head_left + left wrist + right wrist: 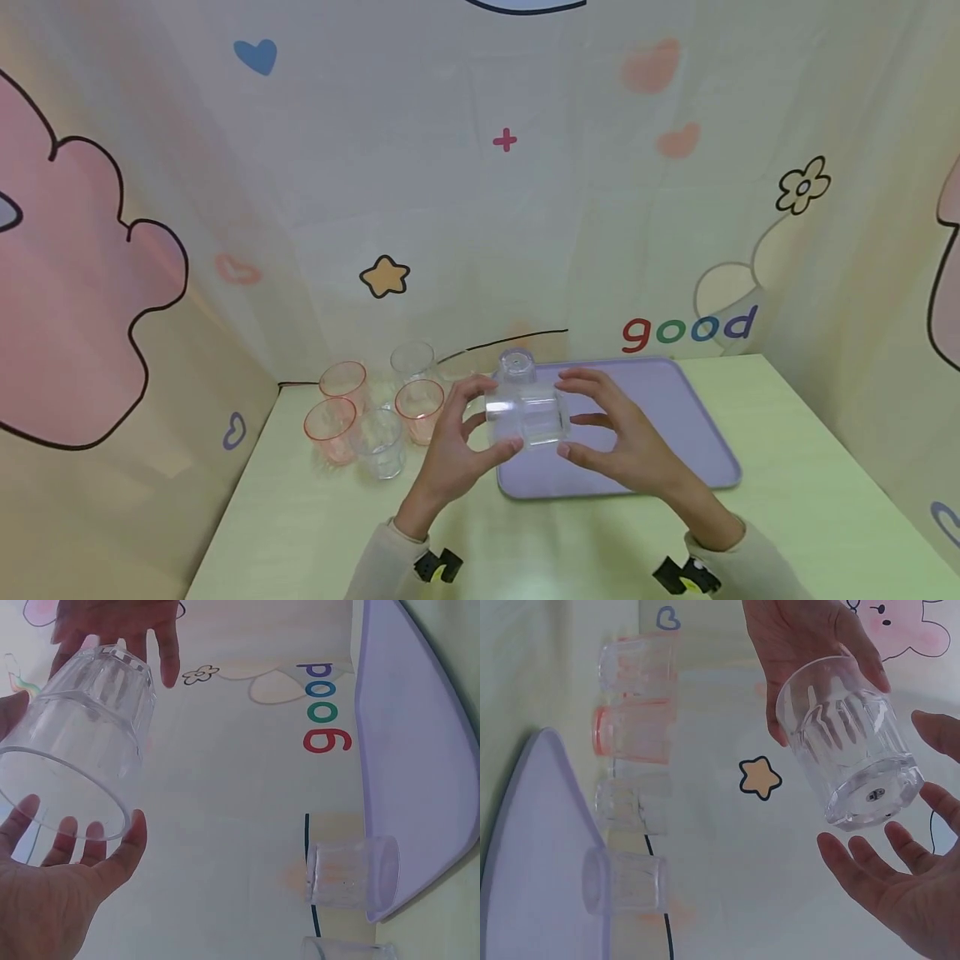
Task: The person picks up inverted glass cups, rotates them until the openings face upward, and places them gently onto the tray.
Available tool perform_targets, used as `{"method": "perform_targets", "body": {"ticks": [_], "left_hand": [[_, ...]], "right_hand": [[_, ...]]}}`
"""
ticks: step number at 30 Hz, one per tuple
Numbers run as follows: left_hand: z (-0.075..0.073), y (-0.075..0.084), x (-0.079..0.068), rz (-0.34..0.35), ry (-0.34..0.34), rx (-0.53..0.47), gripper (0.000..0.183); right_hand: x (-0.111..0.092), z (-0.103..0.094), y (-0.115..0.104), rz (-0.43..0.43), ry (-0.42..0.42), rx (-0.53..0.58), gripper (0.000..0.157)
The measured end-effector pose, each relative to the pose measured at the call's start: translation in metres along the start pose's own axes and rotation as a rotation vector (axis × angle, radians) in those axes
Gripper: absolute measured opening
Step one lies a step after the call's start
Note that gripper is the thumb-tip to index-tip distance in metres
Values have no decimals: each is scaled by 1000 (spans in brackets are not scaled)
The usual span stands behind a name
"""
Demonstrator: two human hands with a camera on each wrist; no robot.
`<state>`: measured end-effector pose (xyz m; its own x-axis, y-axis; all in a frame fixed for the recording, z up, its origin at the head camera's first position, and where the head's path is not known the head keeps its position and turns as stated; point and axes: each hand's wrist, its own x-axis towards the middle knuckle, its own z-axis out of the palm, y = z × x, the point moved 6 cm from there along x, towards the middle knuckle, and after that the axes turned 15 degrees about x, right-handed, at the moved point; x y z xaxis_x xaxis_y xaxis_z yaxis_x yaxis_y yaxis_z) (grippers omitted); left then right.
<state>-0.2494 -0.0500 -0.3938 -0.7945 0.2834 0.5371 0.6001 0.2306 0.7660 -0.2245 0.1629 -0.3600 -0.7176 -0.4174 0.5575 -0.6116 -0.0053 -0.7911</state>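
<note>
A clear plastic tumbler [528, 417] lies sideways in the air between the two hands, its mouth toward the left and its base toward the right. My left hand [461, 454] grips it near the rim, thumb below and fingers above. Around the base, my right hand [626, 433] has its fingers spread; in the right wrist view the thumb and index fingertip of this hand [900, 885] stand apart from the tumbler [851, 742]. Below and behind the held tumbler is a lavender tray [637, 442]. Another clear tumbler [517, 367] stands upside down at its back left corner.
Left of the tray, several upright tumblers cluster on the pale table [285, 533]: pink-tinted ones with red rims [330, 429] and clear ones [381, 446]. A printed curtain [480, 208] hangs close behind the table and along both sides.
</note>
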Motion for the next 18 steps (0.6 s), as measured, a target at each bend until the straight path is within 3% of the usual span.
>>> {"method": "perform_targets", "body": {"ticks": [18], "left_hand": [[10,6,-4,11,-46,-98,62]], "right_hand": [[0,10,5,26,5,74,59]]}}
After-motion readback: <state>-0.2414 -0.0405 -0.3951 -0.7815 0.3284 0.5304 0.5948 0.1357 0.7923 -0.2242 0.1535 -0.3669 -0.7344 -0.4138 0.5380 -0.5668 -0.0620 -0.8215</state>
